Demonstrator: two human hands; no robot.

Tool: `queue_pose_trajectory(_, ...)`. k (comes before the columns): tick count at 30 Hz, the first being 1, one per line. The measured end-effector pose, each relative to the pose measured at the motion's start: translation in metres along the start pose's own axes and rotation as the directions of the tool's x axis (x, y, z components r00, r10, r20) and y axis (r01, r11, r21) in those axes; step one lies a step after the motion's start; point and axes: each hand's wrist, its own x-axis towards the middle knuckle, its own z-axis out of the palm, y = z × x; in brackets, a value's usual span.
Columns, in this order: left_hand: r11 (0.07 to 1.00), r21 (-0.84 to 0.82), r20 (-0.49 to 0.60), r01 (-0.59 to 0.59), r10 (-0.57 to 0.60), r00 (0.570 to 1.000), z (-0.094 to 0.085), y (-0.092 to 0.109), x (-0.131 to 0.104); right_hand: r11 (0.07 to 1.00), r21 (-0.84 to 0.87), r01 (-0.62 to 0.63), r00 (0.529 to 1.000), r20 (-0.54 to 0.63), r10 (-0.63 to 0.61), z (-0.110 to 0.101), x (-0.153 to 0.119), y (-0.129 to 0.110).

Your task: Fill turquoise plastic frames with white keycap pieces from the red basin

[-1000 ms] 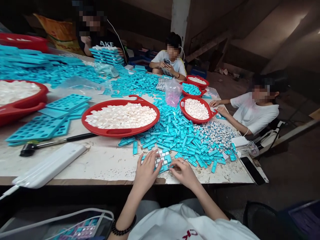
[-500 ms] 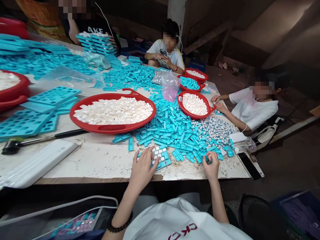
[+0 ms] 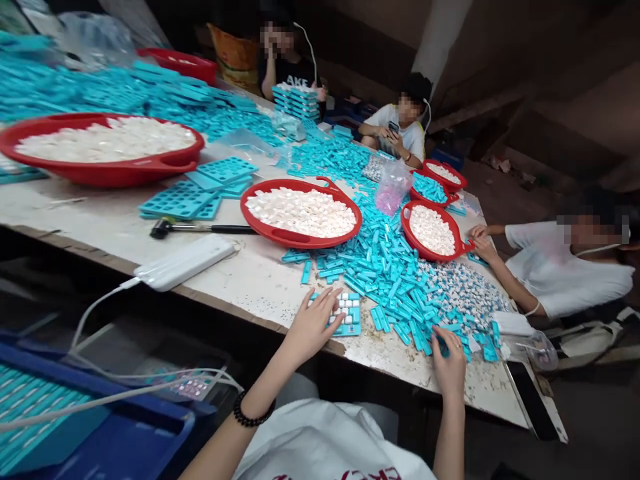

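Note:
My left hand [image 3: 313, 328] lies over a small teal tray [image 3: 354, 328] near the table's front edge, its fingers outstretched and resting on the tray's left part. Rows of white keycap-like pieces [image 3: 346, 304] sit in the tray, some covered by the fingers. To the right, my right hand [image 3: 449, 360] is at the near edge of a heap of teal strips [image 3: 385, 253]. Its fingers are curled, with thumb and forefinger tips close together; whatever is between them is too small to make out. Small white-and-blue parts [image 3: 467, 287] lie spread just beyond it.
Red baskets of white pieces stand on the table [image 3: 260, 293]: a middle basket [image 3: 300, 241], a left basket [image 3: 100, 175] and a right basket [image 3: 435, 255]. A hammer [image 3: 200, 228], white power strip [image 3: 185, 261] and phone [image 3: 535, 400] lie near edges. Several people sit around; a blue crate [image 3: 165, 427] is lower left.
The view has swung left, so the table appears shifted right and tilted, and the blue crate shows. My left hand stays on the tray; my right hand stays by the teal heap with fingers slightly less bunched.

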Motion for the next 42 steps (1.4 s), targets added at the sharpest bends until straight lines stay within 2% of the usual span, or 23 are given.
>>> queue_pose_trajectory(4,0.999,0.031,-0.066,-0.033,0.035,0.997,0.001,-0.002,-0.005,0.994,0.109,0.006,0.997,-0.077,0.003,0.005,-0.001,-0.006)
queue_pose_trajectory(7,0.997,0.041,-0.108,-0.061,0.065,0.992,-0.002,-0.001,-0.007,0.978,0.211,0.002,0.994,-0.111,0.022,0.019,-0.001,-0.016)
queue_pose_trajectory(10,0.998,-0.021,-0.142,-0.056,0.053,0.989,-0.010,0.007,-0.016,0.929,0.370,-0.018,0.999,-0.040,0.035,0.040,-0.001,-0.038)
queue_pose_trajectory(12,0.995,-0.083,-0.148,-0.061,0.048,0.988,-0.017,0.018,-0.026,0.875,0.480,-0.068,0.997,0.062,0.044,0.054,-0.002,-0.059)
queue_pose_trajectory(15,0.977,-0.192,-0.129,-0.090,0.065,0.989,-0.022,0.034,-0.040,0.765,0.612,-0.200,0.958,0.285,0.023,0.074,-0.007,-0.091)
queue_pose_trajectory(17,0.958,-0.266,-0.110,-0.110,0.084,0.990,-0.022,0.042,-0.045,0.696,0.663,-0.274,0.932,0.362,0.023,0.086,-0.012,-0.107)
queue_pose_trajectory(20,0.931,-0.346,-0.083,-0.119,0.096,0.992,-0.018,0.047,-0.045,0.628,0.712,-0.312,0.926,0.376,0.034,0.099,-0.022,-0.119)
queue_pose_trajectory(23,0.920,-0.372,-0.080,-0.122,0.099,0.992,-0.013,0.045,-0.044,0.579,0.735,-0.351,0.920,0.385,0.069,0.107,-0.032,-0.122)
queue_pose_trajectory(26,0.916,-0.389,-0.121,-0.096,0.053,0.991,-0.007,0.039,-0.044,0.499,0.768,-0.402,0.910,0.394,0.128,0.113,-0.038,-0.121)
queue_pose_trajectory(28,0.909,-0.411,-0.153,-0.066,0.002,0.988,-0.003,0.034,-0.045,0.464,0.797,-0.386,0.920,0.368,0.133,0.116,-0.038,-0.119)
queue_pose_trajectory(33,0.897,-0.442,-0.193,-0.014,-0.080,0.978,0.000,0.024,-0.048,0.558,0.797,-0.233,0.968,0.243,0.058,0.118,-0.032,-0.109)
queue_pose_trajectory(38,0.900,-0.436,-0.208,-0.011,-0.089,0.974,-0.002,0.019,-0.049,0.630,0.767,-0.120,0.970,0.227,-0.091,0.117,-0.034,-0.104)
queue_pose_trajectory(42,0.909,-0.415,-0.205,-0.042,-0.048,0.978,0.001,0.016,-0.047,0.645,0.758,-0.095,0.974,0.206,-0.098,0.115,-0.034,-0.110)
